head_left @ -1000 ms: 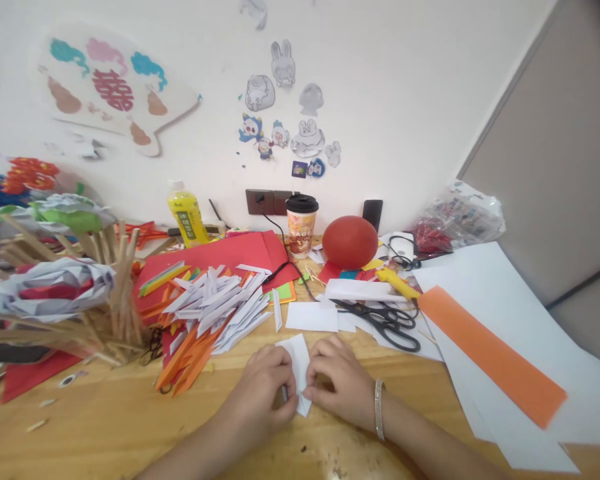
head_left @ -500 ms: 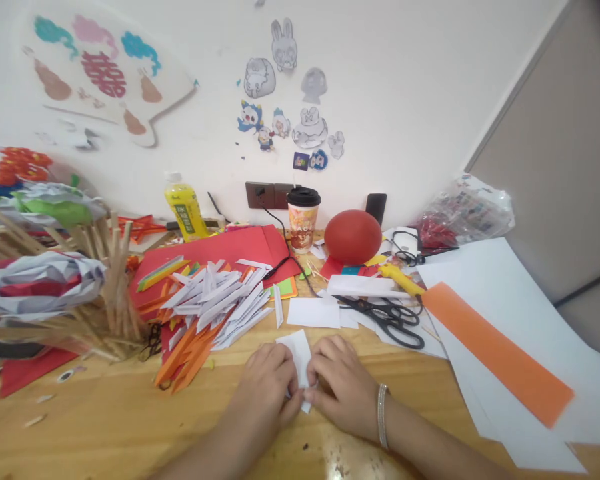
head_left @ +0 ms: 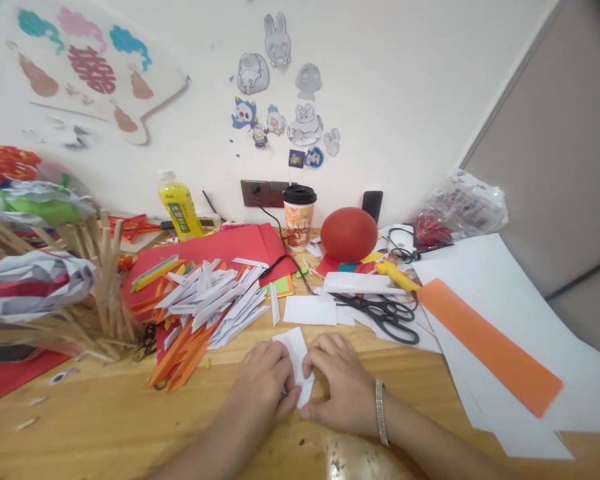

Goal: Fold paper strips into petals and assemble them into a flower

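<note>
A small white piece of paper (head_left: 296, 353) lies on the wooden table between my hands. My left hand (head_left: 264, 377) is closed on its left side, with the thumb near the lower edge. My right hand (head_left: 337, 380) has curled fingers at the paper's right edge, and its thumb touches the lower corner; a gap shows between thumb and index finger. Just beyond lies a flat white paper rectangle (head_left: 310, 311). To the left is a heap of folded white paper strips (head_left: 215, 293), with folded orange paper strips (head_left: 180, 357) beneath.
Black scissors (head_left: 380, 313) and a yellow glue gun (head_left: 397, 275) lie to the right, beside an orange strip (head_left: 490, 347) on large white sheets (head_left: 525, 320). Behind stand a lidded cup (head_left: 299, 220), a red balloon (head_left: 349, 235) and a yellow bottle (head_left: 180, 207). Wooden sticks (head_left: 107, 280) stand left.
My right thumb has moved away from my left thumb, and more of the paper's lower part now shows. The whole view has shifted slightly.
</note>
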`<action>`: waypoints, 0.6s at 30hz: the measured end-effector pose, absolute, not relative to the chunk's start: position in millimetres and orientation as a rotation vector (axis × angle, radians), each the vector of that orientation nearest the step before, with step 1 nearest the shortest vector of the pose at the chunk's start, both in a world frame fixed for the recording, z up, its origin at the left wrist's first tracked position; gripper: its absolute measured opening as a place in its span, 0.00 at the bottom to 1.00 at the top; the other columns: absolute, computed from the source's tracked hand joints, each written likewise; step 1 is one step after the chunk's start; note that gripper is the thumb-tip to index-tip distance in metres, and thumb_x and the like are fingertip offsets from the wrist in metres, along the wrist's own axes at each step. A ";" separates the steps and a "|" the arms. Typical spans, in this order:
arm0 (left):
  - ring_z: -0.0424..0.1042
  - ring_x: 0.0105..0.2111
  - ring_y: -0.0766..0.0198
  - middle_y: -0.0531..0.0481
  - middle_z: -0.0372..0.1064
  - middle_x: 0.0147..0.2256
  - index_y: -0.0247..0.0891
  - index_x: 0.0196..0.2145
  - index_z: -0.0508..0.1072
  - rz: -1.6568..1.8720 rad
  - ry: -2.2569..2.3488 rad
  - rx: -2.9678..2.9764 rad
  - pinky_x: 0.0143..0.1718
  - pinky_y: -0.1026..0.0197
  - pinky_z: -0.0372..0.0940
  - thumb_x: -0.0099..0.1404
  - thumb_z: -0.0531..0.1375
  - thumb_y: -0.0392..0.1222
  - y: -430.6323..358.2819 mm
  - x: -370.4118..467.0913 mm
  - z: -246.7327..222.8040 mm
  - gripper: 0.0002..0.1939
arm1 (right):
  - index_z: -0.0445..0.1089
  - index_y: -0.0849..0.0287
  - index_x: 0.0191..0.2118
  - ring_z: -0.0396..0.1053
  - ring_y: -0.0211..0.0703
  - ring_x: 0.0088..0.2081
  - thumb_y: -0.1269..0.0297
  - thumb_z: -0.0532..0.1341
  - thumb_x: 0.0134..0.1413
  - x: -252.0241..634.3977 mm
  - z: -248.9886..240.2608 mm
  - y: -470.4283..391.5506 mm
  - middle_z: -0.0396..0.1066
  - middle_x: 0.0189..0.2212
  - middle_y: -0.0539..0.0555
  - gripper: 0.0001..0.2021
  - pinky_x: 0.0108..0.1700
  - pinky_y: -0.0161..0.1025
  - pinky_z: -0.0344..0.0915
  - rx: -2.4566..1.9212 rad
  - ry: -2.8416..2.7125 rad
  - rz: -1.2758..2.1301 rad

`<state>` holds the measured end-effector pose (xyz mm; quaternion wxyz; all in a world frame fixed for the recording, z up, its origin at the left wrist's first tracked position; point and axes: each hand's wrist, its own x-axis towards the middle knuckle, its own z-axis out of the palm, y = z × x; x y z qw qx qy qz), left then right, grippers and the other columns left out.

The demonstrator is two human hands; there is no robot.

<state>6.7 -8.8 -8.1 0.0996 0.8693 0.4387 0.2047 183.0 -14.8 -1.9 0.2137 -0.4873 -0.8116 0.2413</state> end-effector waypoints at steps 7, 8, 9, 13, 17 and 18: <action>0.61 0.32 0.59 0.50 0.62 0.28 0.37 0.22 0.65 0.630 1.302 2.576 0.33 0.58 0.57 0.52 0.57 0.31 -9.9 6.8 -8.9 0.05 | 0.63 0.57 0.30 0.57 0.43 0.41 0.71 0.65 0.40 181.6 0.2 -12.9 0.61 0.34 0.48 0.10 0.44 0.40 0.53 -1.354 -2.183 0.689; 0.61 0.32 0.59 0.50 0.62 0.28 0.37 0.22 0.65 0.620 1.305 2.574 0.33 0.58 0.57 0.52 0.57 0.31 -9.8 6.8 -8.6 0.05 | 0.63 0.57 0.30 0.57 0.43 0.41 0.74 0.63 0.41 181.4 -0.1 -12.4 0.61 0.34 0.48 0.09 0.44 0.40 0.54 -1.350 -2.176 0.683; 0.61 0.32 0.59 0.50 0.62 0.28 0.37 0.22 0.65 0.608 1.309 2.572 0.33 0.58 0.57 0.53 0.57 0.32 -9.7 6.9 -8.3 0.05 | 0.63 0.57 0.30 0.58 0.42 0.40 0.76 0.61 0.43 181.2 -0.4 -12.0 0.62 0.33 0.48 0.09 0.43 0.40 0.54 -1.345 -2.168 0.679; 0.61 0.33 0.58 0.49 0.62 0.29 0.36 0.23 0.65 0.570 1.328 2.573 0.34 0.57 0.57 0.54 0.58 0.33 -9.7 7.9 -7.4 0.04 | 0.61 0.57 0.30 0.58 0.41 0.37 0.82 0.52 0.47 180.7 -0.7 -12.5 0.63 0.30 0.49 0.12 0.41 0.39 0.55 -1.326 -2.107 0.667; 0.62 0.33 0.58 0.49 0.63 0.29 0.37 0.23 0.66 0.536 1.329 2.591 0.34 0.57 0.59 0.55 0.58 0.33 -9.3 7.8 -6.2 0.05 | 0.61 0.56 0.34 0.58 0.45 0.39 0.70 0.65 0.37 179.5 -0.5 -16.2 0.62 0.34 0.49 0.15 0.43 0.42 0.55 -1.348 -2.098 0.646; 0.62 0.33 0.58 0.49 0.63 0.29 0.37 0.23 0.66 0.521 1.338 2.590 0.34 0.57 0.59 0.54 0.59 0.34 -8.4 6.5 -6.0 0.05 | 0.61 0.56 0.35 0.57 0.46 0.40 0.67 0.68 0.33 179.1 -0.9 -17.0 0.62 0.35 0.50 0.20 0.43 0.42 0.55 -1.356 -2.117 0.642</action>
